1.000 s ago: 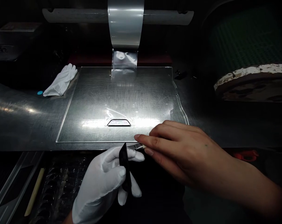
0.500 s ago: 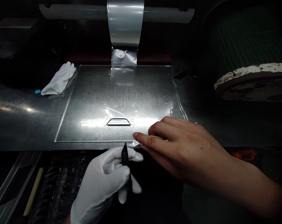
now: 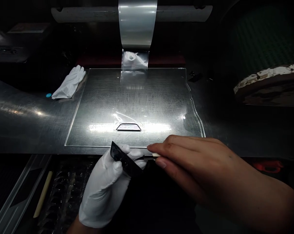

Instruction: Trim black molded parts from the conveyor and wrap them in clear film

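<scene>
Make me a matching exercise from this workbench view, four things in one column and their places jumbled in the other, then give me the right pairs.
Things
1. Long dark part
2. Slim tool
3. Dark-edged trapezoid piece
4. Loose white glove

Places
A. Lying on the clear sheet
B. Beside the small blue disc
C. Held in the bare right hand
D. Held in the gloved left hand

Right pairs
1-D, 2-C, 3-A, 4-B
</scene>
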The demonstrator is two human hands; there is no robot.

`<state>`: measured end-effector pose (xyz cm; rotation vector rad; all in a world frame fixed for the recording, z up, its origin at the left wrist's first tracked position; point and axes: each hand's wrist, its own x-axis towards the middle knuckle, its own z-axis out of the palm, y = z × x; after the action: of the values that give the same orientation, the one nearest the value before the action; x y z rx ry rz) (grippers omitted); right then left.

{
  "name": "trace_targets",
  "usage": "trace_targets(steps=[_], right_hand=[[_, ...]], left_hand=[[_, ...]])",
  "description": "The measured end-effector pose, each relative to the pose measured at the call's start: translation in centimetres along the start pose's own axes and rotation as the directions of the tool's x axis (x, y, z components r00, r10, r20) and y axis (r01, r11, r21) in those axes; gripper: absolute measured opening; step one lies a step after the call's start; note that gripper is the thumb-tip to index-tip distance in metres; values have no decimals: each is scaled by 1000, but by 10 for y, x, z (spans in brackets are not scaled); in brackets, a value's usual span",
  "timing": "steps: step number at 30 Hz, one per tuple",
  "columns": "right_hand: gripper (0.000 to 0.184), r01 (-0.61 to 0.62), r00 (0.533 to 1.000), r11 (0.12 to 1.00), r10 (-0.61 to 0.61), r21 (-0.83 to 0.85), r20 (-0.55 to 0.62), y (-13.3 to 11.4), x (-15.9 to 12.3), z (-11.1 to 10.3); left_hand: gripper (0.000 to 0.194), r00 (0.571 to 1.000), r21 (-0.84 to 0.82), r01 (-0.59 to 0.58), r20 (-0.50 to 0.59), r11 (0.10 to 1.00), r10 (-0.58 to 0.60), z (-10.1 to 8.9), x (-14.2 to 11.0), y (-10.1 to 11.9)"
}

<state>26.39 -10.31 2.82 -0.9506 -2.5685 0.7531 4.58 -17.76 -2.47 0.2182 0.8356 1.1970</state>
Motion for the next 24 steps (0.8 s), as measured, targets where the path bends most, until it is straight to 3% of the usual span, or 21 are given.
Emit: trace_targets(steps=[4, 8, 17, 24], right_hand=[[22, -4, 1000, 994, 3, -114, -9, -7, 8, -4], [23, 15, 1000, 978, -14, -208, 5, -12, 17, -5], [16, 74, 996, 960, -56, -269, 73, -16, 23, -4], [15, 56, 998, 960, -44, -273, 50, -16, 22, -4]], left_hand=[[24, 999, 97, -34, 8, 995, 34, -2, 0, 0], [41, 1000, 218, 14, -7, 976, -13, -5, -3, 2], [45, 995, 240, 29, -99, 970, -6, -2, -8, 6], [42, 993, 223, 34, -121, 974, -7, -2, -6, 5]])
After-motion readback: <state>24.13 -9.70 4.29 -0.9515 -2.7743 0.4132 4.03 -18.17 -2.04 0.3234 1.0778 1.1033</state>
